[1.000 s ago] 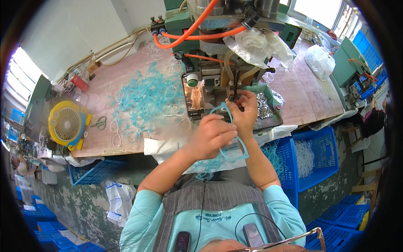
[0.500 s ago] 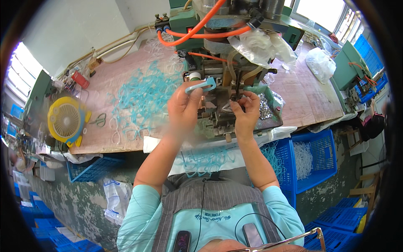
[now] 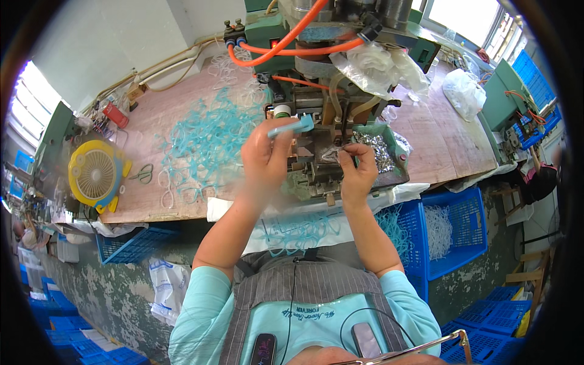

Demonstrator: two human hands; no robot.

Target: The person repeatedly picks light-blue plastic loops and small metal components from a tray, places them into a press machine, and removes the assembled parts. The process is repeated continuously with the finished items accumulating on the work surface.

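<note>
Since half a second ago my left hand (image 3: 263,159) has lifted a touch higher and steadied, fingers closed around a light-blue plastic strip (image 3: 292,127) that pokes out toward the green machine (image 3: 316,91). My right hand (image 3: 358,170) stays low at the machine's front, fingertips pinched narrow on a small silvery piece (image 3: 333,153). To me that reads as one part raised clear while the other is held at the fixture. Beyond, turquoise loops (image 3: 204,146) litter the worktop (image 3: 152,201); a yellow fan (image 3: 95,173) sits far left.
</note>
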